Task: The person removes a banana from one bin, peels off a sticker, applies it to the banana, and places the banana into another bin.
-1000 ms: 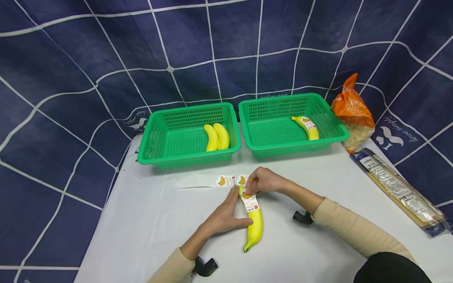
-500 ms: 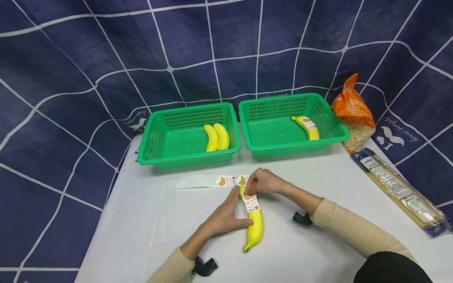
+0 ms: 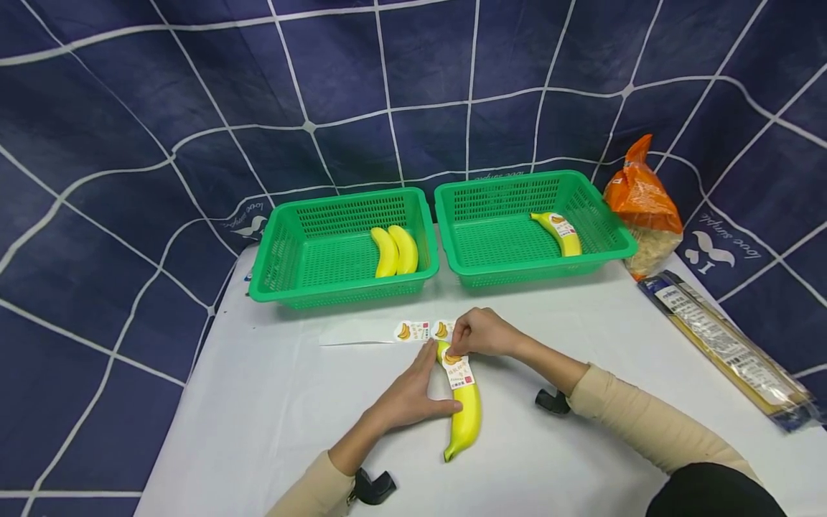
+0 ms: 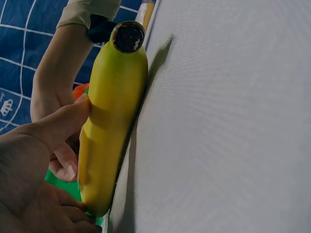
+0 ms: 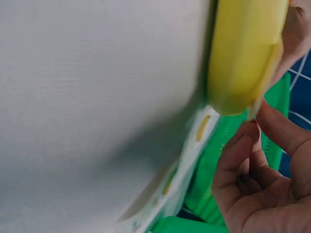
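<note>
A yellow banana (image 3: 466,416) lies lengthwise on the white table. A sticker (image 3: 459,372) with a banana picture, writing and a red square lies along its upper part. My left hand (image 3: 409,398) rests along the banana's left side, thumb on its edge and fingertips near its far end. In the left wrist view the thumb (image 4: 68,116) presses the banana (image 4: 109,116). With thumb and forefinger my right hand (image 3: 486,332) pinches the sticker's far end. The right wrist view shows this sticker edge (image 5: 265,80) lifting off the banana; the right hand (image 5: 262,179) partly hides it in the head view.
A backing strip (image 3: 362,332) with more banana stickers lies just beyond. Behind it, a green basket (image 3: 342,291) holds two plain bananas (image 3: 395,251). Another green basket (image 3: 543,271) holds a stickered banana (image 3: 561,233). An orange-topped bag (image 3: 642,194) and a long flat packet (image 3: 730,348) lie right.
The sticker's lower part shifts slightly and its writing shows more clearly. Both hands and the banana stay almost in place.
</note>
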{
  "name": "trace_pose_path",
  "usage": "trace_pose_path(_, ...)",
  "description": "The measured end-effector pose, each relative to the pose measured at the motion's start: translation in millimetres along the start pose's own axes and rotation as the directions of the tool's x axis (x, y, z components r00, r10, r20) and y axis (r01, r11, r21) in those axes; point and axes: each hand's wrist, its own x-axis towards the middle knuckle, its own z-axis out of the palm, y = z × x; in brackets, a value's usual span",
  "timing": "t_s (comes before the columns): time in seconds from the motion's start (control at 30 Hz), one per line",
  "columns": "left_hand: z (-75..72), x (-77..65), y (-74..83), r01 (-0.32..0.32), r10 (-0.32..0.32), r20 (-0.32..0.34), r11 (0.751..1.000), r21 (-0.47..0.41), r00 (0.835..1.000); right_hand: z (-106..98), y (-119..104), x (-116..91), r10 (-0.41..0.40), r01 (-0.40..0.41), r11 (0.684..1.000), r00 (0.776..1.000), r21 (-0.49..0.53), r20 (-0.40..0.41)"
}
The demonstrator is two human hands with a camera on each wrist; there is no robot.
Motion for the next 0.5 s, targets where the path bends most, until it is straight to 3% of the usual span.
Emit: trace_pose_path(0.5,0.3,1.1,-0.6,-0.006,0.006,-0.004,1.000,-0.003,1.000,4.1,0.1,-0.7,0.058,-0.061,0.998,0.993,0.021,0.102)
